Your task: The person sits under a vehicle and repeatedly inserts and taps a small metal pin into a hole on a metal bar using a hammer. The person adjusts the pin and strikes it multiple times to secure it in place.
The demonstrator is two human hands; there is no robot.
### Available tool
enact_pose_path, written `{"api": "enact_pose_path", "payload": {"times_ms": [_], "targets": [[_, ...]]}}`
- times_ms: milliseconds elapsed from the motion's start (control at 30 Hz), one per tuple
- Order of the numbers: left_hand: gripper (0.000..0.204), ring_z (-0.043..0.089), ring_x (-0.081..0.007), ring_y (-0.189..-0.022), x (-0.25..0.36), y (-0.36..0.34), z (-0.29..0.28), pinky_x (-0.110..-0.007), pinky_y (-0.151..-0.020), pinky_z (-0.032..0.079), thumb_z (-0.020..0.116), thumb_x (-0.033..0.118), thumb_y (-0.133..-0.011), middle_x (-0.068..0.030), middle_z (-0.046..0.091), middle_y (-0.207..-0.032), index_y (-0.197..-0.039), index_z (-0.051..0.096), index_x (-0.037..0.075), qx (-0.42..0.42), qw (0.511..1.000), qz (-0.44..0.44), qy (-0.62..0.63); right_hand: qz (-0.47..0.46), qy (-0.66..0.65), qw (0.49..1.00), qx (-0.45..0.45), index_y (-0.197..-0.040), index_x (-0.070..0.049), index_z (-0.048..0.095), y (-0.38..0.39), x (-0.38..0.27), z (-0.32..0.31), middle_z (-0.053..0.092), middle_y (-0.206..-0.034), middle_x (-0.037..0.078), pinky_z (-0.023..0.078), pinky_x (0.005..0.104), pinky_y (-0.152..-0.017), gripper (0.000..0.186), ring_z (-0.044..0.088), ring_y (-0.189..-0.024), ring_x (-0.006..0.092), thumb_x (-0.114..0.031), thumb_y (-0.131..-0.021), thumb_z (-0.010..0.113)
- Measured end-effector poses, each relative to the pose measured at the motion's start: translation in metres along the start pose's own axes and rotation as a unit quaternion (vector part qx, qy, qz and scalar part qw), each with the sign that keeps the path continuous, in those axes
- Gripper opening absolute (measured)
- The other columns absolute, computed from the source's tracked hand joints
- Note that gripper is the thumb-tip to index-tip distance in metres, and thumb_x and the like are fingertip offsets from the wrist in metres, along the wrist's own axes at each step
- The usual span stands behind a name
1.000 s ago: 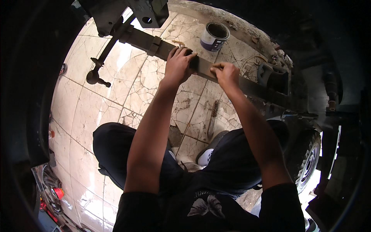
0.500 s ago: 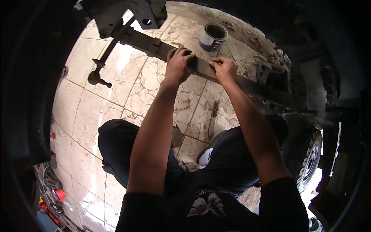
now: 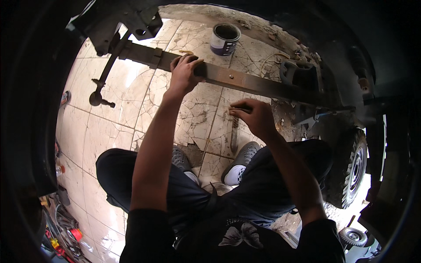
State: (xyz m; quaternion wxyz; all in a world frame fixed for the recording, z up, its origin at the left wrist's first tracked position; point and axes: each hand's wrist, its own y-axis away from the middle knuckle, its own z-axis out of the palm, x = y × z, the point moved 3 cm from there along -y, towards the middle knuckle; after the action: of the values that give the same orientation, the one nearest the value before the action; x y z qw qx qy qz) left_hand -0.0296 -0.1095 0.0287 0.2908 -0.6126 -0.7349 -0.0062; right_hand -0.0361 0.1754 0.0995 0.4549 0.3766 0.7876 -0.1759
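Note:
A long, flat, rusty metal bar [image 3: 258,83] runs across in front of me, sloping down to the right. My left hand [image 3: 185,73] is wrapped over it left of its middle, fingers across the far edge. A small bright round spot [image 3: 231,76], a bolt head or a hole, shows on the bar's upper face. My right hand [image 3: 254,115] hangs apart from the bar, on its near side, with thumb and fingers pinched together. What they hold, if anything, is too small to tell. Below that hand a narrow brush-like tool [image 3: 234,138] lies on the floor, partly hidden.
A paint can [image 3: 225,40] stands beyond the bar. At left hangs a rod with a ball joint [image 3: 97,98]. Dark vehicle parts surround the view; a tyre [image 3: 354,168] is at right. Tools and cables [image 3: 66,230] lie lower left on the cracked tile floor [image 3: 114,127].
My right hand has lifted off the bar and come back toward me, uncovering the small round spot. My left hand stays on the bar. The whole view has shifted a little.

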Motion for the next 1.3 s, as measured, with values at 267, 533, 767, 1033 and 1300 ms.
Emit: {"api": "enact_pose_path", "payload": {"times_ms": [267, 533, 767, 1033, 1300], "targets": [[0.041, 0.075, -0.0287, -0.102, 0.063, 0.023, -0.047, -0.039, -0.087, 0.058, 0.085, 0.037, -0.089, -0.0144, 0.077, -0.121, -0.122, 0.078, 0.013, -0.112, 0.967, -0.091, 0.208, 0.062, -0.129, 0.984, 0.102, -0.107, -0.005, 0.082, 0.009, -0.013, -0.032, 0.082, -0.096, 0.007, 0.057, 0.0274, -0.078, 0.022, 0.074, -0.083, 0.0107, -0.022, -0.093, 0.082], [0.035, 0.073, -0.0274, -0.111, 0.149, 0.141, -0.075, -0.041, -0.095, 0.059, 0.065, 0.014, -0.105, -0.0155, 0.073, -0.122, -0.136, 0.065, -0.001, -0.021, 0.758, -0.287, 0.585, -0.036, -0.277, 0.959, -0.051, -0.105, -0.002, 0.08, 0.004, -0.048, -0.009, 0.08, -0.094, 0.007, 0.061, 0.0285, -0.073, 0.015, 0.076, -0.082, 0.0131, -0.013, -0.095, 0.079], [0.023, 0.071, -0.0168, -0.107, 0.144, 0.132, -0.073, -0.032, -0.099, 0.054, 0.069, 0.002, -0.099, -0.01, 0.076, -0.113, -0.122, 0.072, -0.002, 0.035, 0.721, -0.239, 0.65, -0.009, -0.279, 0.957, -0.076, -0.111, 0.001, 0.078, 0.005, -0.039, 0.002, 0.08, -0.097, 0.008, 0.061, 0.0289, -0.076, 0.023, 0.075, -0.085, 0.0133, -0.015, -0.095, 0.081], [0.013, 0.069, -0.0134, -0.095, 0.139, 0.144, -0.057, -0.029, -0.091, 0.054, 0.072, 0.002, -0.099, -0.0086, 0.076, -0.101, -0.11, 0.072, -0.004, 0.024, 0.733, -0.303, 0.609, 0.055, -0.332, 0.939, -0.065, -0.116, 0.0, 0.078, 0.027, -0.015, 0.021, 0.081, -0.098, 0.009, 0.061, 0.0266, -0.079, 0.024, 0.076, -0.087, 0.0115, -0.013, -0.096, 0.079], [0.012, 0.07, -0.0133, -0.094, 0.128, 0.144, -0.042, -0.026, -0.083, 0.055, 0.074, 0.003, -0.099, -0.0094, 0.075, -0.099, -0.108, 0.073, -0.004, 0.046, 0.832, -0.313, 0.455, 0.055, -0.305, 0.95, -0.042, -0.115, -0.001, 0.08, 0.027, 0.002, 0.035, 0.082, -0.098, 0.01, 0.06, 0.0267, -0.08, 0.024, 0.076, -0.088, 0.0115, -0.014, -0.094, 0.08]]}}
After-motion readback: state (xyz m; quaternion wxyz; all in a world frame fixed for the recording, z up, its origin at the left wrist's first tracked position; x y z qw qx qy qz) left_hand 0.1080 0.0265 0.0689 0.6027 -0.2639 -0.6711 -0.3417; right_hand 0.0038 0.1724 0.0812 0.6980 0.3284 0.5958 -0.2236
